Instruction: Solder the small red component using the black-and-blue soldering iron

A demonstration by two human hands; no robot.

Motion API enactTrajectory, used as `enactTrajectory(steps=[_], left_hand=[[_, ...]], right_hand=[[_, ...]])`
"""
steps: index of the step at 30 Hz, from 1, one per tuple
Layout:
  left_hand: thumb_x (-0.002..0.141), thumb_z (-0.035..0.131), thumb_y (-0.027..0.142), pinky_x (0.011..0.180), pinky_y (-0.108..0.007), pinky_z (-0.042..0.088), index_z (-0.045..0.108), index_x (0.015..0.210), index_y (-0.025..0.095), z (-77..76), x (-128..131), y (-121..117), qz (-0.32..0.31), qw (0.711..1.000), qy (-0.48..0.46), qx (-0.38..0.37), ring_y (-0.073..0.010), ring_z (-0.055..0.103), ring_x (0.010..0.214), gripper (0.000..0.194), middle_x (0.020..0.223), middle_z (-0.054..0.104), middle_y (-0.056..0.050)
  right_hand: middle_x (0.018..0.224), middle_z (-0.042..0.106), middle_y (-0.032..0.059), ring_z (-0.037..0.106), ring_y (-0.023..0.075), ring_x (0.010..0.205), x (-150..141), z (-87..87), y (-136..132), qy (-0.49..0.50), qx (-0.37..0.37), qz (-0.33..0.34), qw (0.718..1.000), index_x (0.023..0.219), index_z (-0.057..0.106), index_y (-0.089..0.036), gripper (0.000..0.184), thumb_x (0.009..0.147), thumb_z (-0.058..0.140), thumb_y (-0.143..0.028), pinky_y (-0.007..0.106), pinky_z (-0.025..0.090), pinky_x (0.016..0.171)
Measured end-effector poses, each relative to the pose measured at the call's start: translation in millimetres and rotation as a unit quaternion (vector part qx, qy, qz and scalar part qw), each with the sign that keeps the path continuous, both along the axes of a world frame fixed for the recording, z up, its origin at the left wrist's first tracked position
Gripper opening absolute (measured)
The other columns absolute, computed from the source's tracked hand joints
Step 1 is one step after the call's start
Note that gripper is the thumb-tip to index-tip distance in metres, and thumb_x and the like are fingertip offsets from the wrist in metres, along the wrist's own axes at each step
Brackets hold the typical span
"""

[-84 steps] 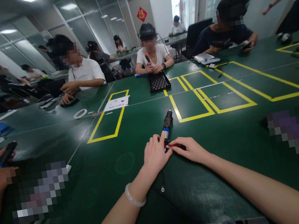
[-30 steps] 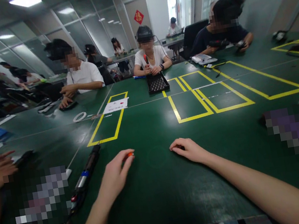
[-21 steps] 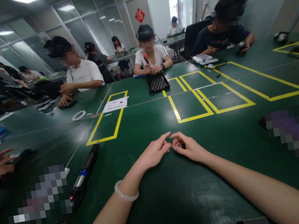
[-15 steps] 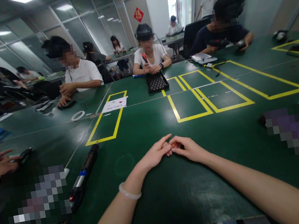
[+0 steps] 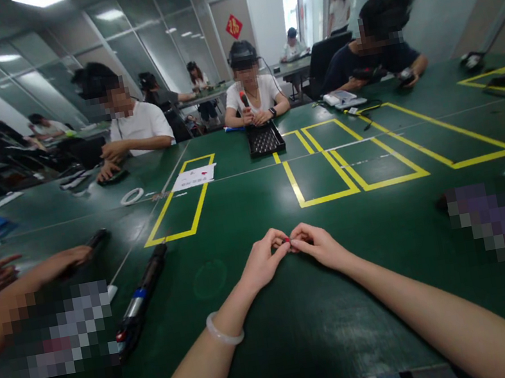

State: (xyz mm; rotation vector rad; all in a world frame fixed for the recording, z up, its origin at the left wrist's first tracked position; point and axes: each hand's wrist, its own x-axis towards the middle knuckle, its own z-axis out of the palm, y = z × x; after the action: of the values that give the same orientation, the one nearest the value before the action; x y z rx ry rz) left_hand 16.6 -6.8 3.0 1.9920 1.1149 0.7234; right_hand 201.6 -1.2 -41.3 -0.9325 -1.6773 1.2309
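My left hand (image 5: 265, 260) and my right hand (image 5: 322, 246) meet fingertip to fingertip just above the green table, in the middle of the view. Between them shows a tiny red piece (image 5: 287, 241), too small and too covered by fingers for its kind to be made out. Thumb and fingers of my left hand pinch it from one side. My right hand's fingers are also closed in a pinch against it. To the left of my forearm lies a pen-shaped electric screwdriver (image 5: 135, 297), black and silver with a blue band, its tip pointing away from me.
Yellow tape outlines (image 5: 329, 197) mark the green table (image 5: 267, 329). A white paper (image 5: 194, 177) and a white ring (image 5: 132, 196) lie farther off. A co-worker's arm (image 5: 34, 283) reaches in from the left. Across the table, a person handles a black tray (image 5: 266, 142).
My left fingers have gone from stretched out to curled in a pinch at the red piece. At the left, a co-worker's arm has reached farther over the table.
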Motion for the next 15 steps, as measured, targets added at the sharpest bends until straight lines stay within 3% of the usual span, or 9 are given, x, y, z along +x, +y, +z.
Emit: enactTrajectory(steps=[7, 11, 15], left_hand=[[0.088, 0.050, 0.037, 0.082, -0.028, 0.046, 0.058, 0.102, 0.022, -3.4, -1.8, -1.0, 0.019, 0.997, 0.047, 0.057, -0.0154, 0.062, 0.089, 0.022, 0.095, 0.066, -0.002], [0.089, 0.049, 0.041, 0.079, -0.027, 0.047, 0.060, 0.098, 0.020, -1.1, -2.7, -0.9, 0.026, 0.999, 0.027, 0.030, -0.0154, 0.064, 0.085, 0.025, 0.090, 0.068, -0.002], [0.088, 0.050, 0.043, 0.075, -0.026, 0.048, 0.060, 0.095, 0.018, -1.4, -2.8, -0.9, 0.023, 1.000, -0.006, -0.001, -0.0150, 0.065, 0.081, 0.028, 0.085, 0.069, -0.003]], right_hand=[[0.074, 0.063, 0.0022, 0.060, 0.0140, 0.070, 1.2, -5.3, 4.4, 0.021, -0.022, 0.020, 0.999, 0.089, 0.055, -0.016, 0.028, 0.087, 0.055, -0.044, 0.027, 0.047, 0.069], [0.079, 0.063, 0.0010, 0.059, 0.0130, 0.069, -0.2, -5.1, 3.2, 0.023, -0.023, 0.011, 0.999, 0.101, 0.053, -0.017, 0.032, 0.083, 0.062, -0.042, 0.025, 0.046, 0.066], [0.084, 0.064, 0.0025, 0.059, 0.0133, 0.074, -1.0, -2.5, 1.2, 0.008, -0.011, 0.016, 1.000, 0.097, 0.055, -0.017, 0.027, 0.083, 0.063, -0.039, 0.025, 0.046, 0.068]])
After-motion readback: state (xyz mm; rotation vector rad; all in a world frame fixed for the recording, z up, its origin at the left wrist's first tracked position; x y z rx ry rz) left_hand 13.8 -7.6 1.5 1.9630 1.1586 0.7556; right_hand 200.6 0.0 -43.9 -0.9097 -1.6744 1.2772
